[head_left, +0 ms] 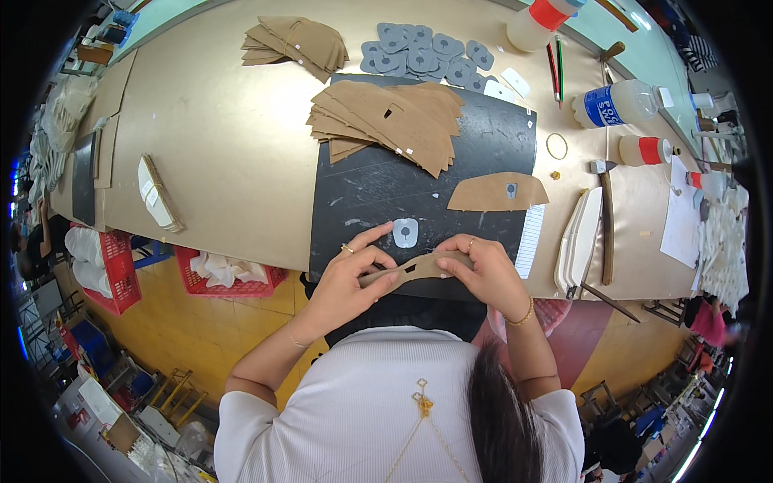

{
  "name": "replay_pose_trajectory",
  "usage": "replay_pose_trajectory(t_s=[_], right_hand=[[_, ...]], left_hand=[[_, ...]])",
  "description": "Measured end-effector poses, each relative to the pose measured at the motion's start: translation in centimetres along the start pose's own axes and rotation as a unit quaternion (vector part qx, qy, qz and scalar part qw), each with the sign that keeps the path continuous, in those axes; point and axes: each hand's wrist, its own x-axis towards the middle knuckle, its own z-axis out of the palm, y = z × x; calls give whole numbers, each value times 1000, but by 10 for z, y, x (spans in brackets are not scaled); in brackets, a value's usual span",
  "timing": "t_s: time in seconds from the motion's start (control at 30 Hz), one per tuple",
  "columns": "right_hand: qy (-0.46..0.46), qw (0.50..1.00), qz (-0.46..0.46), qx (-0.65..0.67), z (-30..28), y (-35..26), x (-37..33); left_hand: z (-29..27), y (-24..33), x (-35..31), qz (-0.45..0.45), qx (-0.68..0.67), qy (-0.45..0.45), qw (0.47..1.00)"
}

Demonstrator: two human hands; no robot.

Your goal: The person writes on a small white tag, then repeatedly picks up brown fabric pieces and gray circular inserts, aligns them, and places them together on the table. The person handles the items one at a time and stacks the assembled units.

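Note:
My left hand [354, 278] and my right hand [488, 272] grip the two ends of a tan shaped panel [427, 264] with a dark cut-out hole. The panel is tilted and bowed over the near edge of the black mat [370, 205]. Just beyond it, by my left fingertips, lies a pale rounded patch [406, 233] with a dark keyhole-shaped mark. Farther right, a single tan panel [483, 193] rests flat with a grey keyhole patch showing in its hole. A fanned stack of tan panels [370, 121] covers the far part of the mat.
Behind the mat are a second tan stack [298, 42] and a pile of grey patches [419, 52]. On the right lie a hammer [607, 221], white curved pieces [578, 241], pencils [556, 72] and a labelled bottle [616, 105]. Red baskets [229, 278] stand below the table's left edge.

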Motion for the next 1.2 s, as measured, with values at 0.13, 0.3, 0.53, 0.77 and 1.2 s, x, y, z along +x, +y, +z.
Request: replay_pose_trajectory(t_s=[0.13,0.3,0.53,0.77,1.2], right_hand=[[35,998,15,55,6,-4,0],[107,991,-78,6,16,-2,4],[124,986,-88,-63,17,-4,13],[145,982,-75,-91,20,-3,16],[149,979,-98,-99,21,-2,21]], left_hand=[[-2,6,1,8,33,28,999],[-16,10,22,-35,-15,59,998],[-21,4,37,13,114,63,991],[-21,0,41,26,167,86,982],[-20,2,42,5,187,83,979]])
